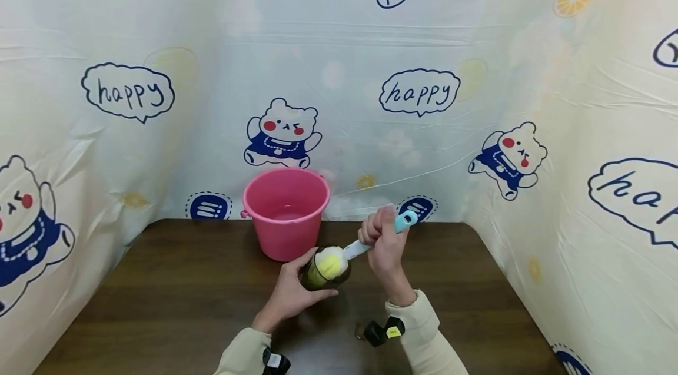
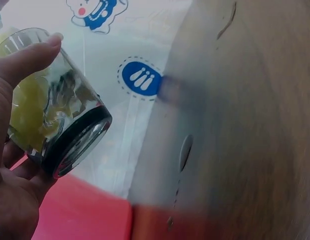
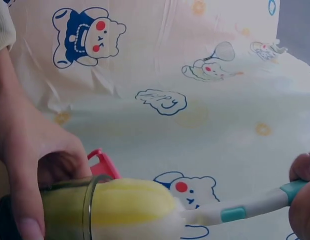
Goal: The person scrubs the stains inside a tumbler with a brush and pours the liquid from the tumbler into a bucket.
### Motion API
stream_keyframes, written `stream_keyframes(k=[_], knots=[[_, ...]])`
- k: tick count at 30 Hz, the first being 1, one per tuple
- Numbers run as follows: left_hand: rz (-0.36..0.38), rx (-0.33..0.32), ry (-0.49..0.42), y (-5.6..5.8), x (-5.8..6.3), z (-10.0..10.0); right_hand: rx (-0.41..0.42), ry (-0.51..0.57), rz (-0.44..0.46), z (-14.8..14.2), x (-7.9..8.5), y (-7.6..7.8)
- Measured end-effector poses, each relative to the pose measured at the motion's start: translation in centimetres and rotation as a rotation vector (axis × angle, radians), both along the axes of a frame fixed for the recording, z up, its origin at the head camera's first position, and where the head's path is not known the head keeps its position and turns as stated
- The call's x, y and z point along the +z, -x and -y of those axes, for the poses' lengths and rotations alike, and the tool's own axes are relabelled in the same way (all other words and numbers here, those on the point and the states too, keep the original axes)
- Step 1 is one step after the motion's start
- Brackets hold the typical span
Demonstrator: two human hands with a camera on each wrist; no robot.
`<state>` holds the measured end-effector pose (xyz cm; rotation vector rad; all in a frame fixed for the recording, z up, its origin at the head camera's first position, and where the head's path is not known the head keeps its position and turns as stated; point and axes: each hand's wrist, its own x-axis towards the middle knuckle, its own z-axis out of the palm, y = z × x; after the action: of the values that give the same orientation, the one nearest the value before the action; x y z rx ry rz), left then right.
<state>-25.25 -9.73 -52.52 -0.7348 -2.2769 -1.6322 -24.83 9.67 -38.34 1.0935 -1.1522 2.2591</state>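
Observation:
My left hand (image 1: 298,289) grips a dark-tinted drinking glass (image 2: 65,107), which is tilted with its mouth toward the right hand. Inside the glass's mouth sits the yellow and white sponge head (image 3: 135,202) of a cup brush; part of it bulges out past the rim. My right hand (image 1: 385,242) holds the brush by its white and light-blue handle (image 1: 360,247), whose blue end with a hole sticks out above the fist. In the right wrist view, only bits of the right hand's fingers (image 3: 302,200) show at the edge.
A pink bucket (image 1: 286,245) stands behind the left hand, near the back of the brown wooden table (image 1: 185,298). Water drops (image 2: 186,152) lie on the tabletop. A white printed curtain (image 1: 328,45) hangs round the back and sides. Both wrists wear small black devices.

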Motion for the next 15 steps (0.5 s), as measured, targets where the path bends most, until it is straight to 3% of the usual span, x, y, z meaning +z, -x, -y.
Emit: stream_keyframes(k=[3, 8, 11, 15], knots=[[-0.023, 0.004, 0.011, 0.2, 0.0, 0.5, -0.067, 0.023, -0.011, 0.0, -0.2, 0.2], [-0.054, 0.019, 0.036, 0.3, 0.2, 1.2, -0.087, -0.088, -0.108, 0.0, -0.6, 0.4], [-0.064, 0.038, 0.044, 0.2, 0.4, 1.4, -0.06, -0.139, -0.124, -0.2, -0.7, 0.3], [-0.057, 0.026, 0.052, -0.1, 0.5, 1.3, 0.057, -0.138, -0.098, -0.6, -0.6, 0.1]])
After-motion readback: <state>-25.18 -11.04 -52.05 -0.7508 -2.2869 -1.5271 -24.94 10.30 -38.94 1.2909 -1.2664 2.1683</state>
